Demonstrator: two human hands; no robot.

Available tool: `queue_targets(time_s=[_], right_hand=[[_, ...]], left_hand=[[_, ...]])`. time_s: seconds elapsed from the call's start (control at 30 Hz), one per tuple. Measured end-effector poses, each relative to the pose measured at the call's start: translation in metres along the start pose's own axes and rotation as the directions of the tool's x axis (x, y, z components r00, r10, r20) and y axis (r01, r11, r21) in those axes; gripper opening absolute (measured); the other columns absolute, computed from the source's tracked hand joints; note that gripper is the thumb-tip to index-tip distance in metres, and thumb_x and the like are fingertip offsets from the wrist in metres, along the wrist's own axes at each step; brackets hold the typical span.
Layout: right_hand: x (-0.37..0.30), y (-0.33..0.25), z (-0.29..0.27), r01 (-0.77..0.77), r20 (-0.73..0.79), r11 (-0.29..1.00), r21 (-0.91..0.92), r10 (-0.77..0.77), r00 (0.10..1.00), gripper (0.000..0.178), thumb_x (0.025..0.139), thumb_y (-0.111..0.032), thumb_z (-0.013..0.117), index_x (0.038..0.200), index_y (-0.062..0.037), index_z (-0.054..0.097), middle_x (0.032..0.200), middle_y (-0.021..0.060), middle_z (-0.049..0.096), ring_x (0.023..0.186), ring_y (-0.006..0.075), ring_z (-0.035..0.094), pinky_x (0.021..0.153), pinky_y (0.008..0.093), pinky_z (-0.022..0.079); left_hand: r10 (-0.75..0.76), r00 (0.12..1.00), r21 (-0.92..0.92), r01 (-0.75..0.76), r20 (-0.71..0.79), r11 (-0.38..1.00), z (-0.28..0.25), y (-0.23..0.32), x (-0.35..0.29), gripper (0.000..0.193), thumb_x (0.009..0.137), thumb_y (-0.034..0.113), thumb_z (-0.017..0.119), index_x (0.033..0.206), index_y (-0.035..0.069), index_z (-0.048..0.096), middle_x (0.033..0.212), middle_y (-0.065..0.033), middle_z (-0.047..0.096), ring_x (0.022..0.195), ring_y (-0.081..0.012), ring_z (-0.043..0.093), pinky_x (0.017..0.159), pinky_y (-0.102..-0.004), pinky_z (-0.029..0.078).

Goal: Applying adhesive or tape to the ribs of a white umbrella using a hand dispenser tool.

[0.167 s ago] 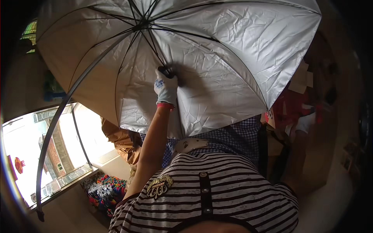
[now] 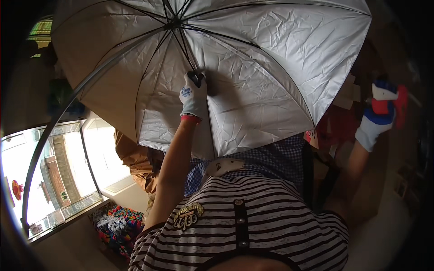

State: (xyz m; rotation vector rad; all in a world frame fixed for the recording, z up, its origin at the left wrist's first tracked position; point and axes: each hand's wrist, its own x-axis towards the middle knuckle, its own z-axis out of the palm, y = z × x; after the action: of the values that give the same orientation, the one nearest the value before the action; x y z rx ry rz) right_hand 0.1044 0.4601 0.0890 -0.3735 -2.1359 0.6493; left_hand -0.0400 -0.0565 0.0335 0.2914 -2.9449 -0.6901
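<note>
The left hand (image 2: 193, 97), in a white glove with a red cuff, is raised above the person and is closed in a fist around the dark handle (image 2: 197, 79) of one open umbrella (image 2: 253, 67). The fingers are wrapped fully around the handle, so this hand is clenched and grasping. The umbrella is spread wide over the head, with its silver inner side facing the camera, and its thin dark ribs (image 2: 181, 38) run out from the hub (image 2: 172, 23) near the top edge of the picture. I can count about eight ribs, but those at the upper rim are cut off by the picture edge.

The right hand (image 2: 382, 113) is far to the right, well apart from the umbrella handle, and wears a white glove with blue and red parts. The fingers are curled, and something red is at the fingers, but the picture is blurred there and I cannot tell if the hand holds it or what it is.

Below, one striped shirt (image 2: 253, 226) with a gold badge (image 2: 188, 216) fills the lower middle. At the left there is one bright window (image 2: 49, 176), and under it a heap of colourful small things (image 2: 115, 226) on the floor
</note>
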Motion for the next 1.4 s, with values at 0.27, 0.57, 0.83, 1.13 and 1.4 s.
queue_targets(time_s=[0.27, 0.57, 0.83, 1.13, 1.4], right_hand=[[-0.090, -0.252, 0.193, -0.742, 0.835, 0.395, 0.542, -0.154, 0.528, 0.027, 0.084, -0.025, 0.067, 0.099, -0.0037, 0.063, 0.085, -0.0021, 0.060, 0.075, 0.0060, 0.053, 0.067, 0.0254, 0.045], [-0.133, -0.282, 0.304, -0.758, 0.784, 0.361, 0.543, 0.106, 0.612, 0.026, 0.079, -0.024, 0.064, 0.068, -0.0012, 0.058, 0.056, -0.0004, 0.053, 0.052, 0.0075, 0.048, 0.049, 0.0308, 0.040], [-0.129, -0.287, 0.289, -0.684, 0.745, 0.406, 0.606, 0.011, 0.667, 0.025, 0.080, -0.022, 0.062, 0.069, 0.0000, 0.057, 0.052, 0.0024, 0.052, 0.050, 0.0082, 0.049, 0.048, 0.0328, 0.041], [-0.140, -0.288, 0.297, -0.622, 0.711, 0.506, 0.598, 0.023, 0.703, 0.020, 0.079, -0.021, 0.063, 0.080, -0.0010, 0.063, 0.063, 0.0143, 0.061, 0.060, 0.0267, 0.063, 0.059, 0.0399, 0.047], [-0.131, -0.276, 0.289, -0.733, 0.856, 0.499, 0.462, -0.036, 0.515, 0.023, 0.082, -0.022, 0.064, 0.095, -0.0034, 0.065, 0.076, 0.0120, 0.067, 0.068, 0.0240, 0.066, 0.064, 0.0360, 0.049]], left_hand=[[0.141, 0.990, -0.121, -0.137, 0.028, 0.983, -0.003, -0.016, 0.009, 0.033, 0.087, 0.037, 0.056, 0.108, 0.012, 0.063, 0.089, -0.0171, 0.069, 0.084, -0.0367, 0.066, 0.074, -0.0456, 0.051], [0.077, 0.977, -0.136, -0.050, 0.198, 0.989, -0.028, -0.005, 0.036, 0.029, 0.083, 0.036, 0.062, 0.098, 0.012, 0.071, 0.081, -0.0135, 0.069, 0.078, -0.0310, 0.068, 0.070, -0.0403, 0.052], [0.086, 0.994, -0.377, -0.106, -0.071, 0.920, -0.012, -0.006, 0.036, 0.020, 0.081, 0.017, 0.066, 0.096, 0.005, 0.072, 0.069, -0.0061, 0.068, 0.058, -0.0118, 0.062, 0.054, -0.0291, 0.048], [0.061, 0.995, -0.291, -0.083, -0.084, 0.953, -0.014, -0.003, 0.041, 0.019, 0.080, 0.017, 0.065, 0.093, 0.004, 0.072, 0.068, -0.0067, 0.067, 0.058, -0.0136, 0.062, 0.055, -0.0298, 0.048], [0.009, 0.996, -0.283, -0.034, -0.090, 0.958, -0.009, -0.008, 0.047, 0.020, 0.081, 0.017, 0.064, 0.093, 0.003, 0.072, 0.067, -0.0064, 0.066, 0.057, -0.0140, 0.061, 0.055, -0.0311, 0.048]])
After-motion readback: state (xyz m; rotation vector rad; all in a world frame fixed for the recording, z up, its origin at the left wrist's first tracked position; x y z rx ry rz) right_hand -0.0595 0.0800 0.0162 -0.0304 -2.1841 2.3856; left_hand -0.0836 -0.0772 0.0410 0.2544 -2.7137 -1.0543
